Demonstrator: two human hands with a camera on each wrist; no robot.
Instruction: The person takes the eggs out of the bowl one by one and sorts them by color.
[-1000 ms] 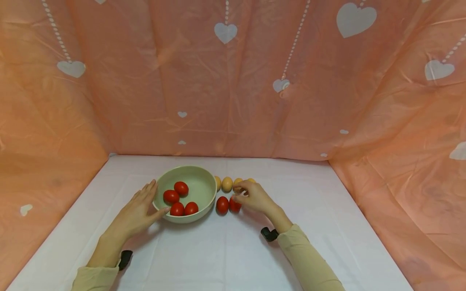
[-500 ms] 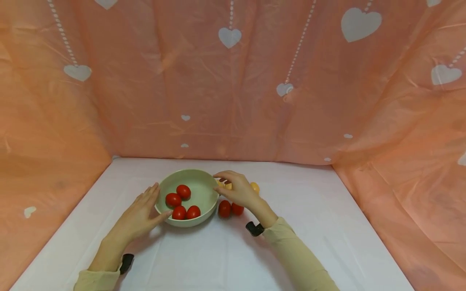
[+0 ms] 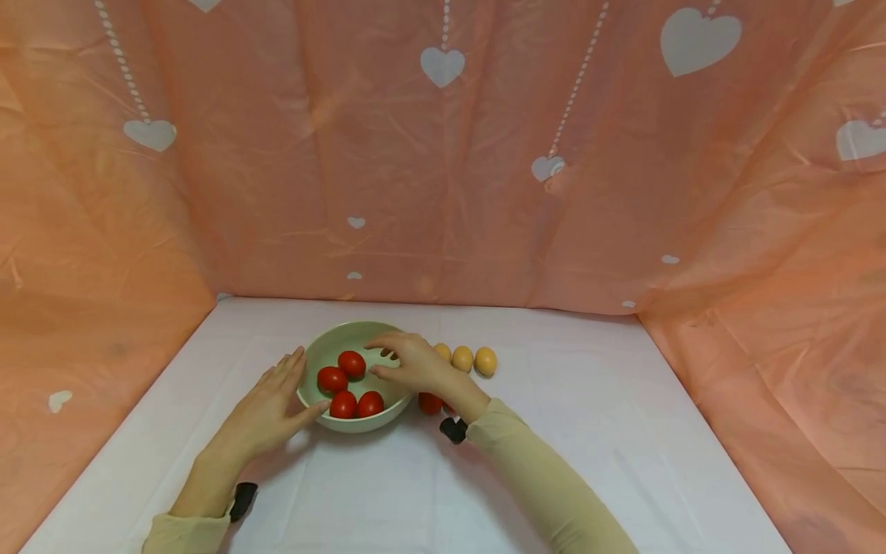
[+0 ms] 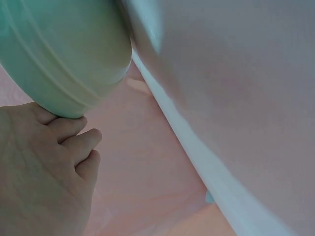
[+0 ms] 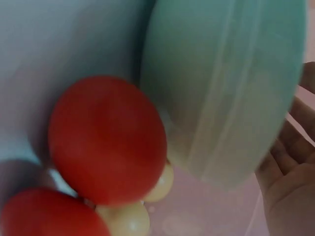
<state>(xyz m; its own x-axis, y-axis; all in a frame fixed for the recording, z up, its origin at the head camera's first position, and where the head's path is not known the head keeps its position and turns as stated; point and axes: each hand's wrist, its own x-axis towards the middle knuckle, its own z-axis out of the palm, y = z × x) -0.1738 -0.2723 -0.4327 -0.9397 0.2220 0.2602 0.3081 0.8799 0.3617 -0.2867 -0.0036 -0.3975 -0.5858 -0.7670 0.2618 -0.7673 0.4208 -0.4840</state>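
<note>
A person's right hand [image 3: 418, 365] reaches over the right side of a pale green bowl [image 3: 360, 424] on a white desk [image 3: 367, 485], thumb and fingers apart, with nothing visible in its grasp. The left hand [image 3: 259, 408] rests against the bowl's left side, fingers extended and thumb over the near rim. Four red tomatoes [image 3: 332, 380] lie inside, grouped toward the left and near side. Just right of the bowl, two loose tomatoes [image 3: 430, 403] sit on the desk, partly screened by the right wrist. Beyond them stand yellow egg-shaped pieces [image 3: 462, 358]; three show, and the arm may hide more. Filling the bowl with the red ones appears about two-thirds done, two left; no yellow piece shows inside.
</note>
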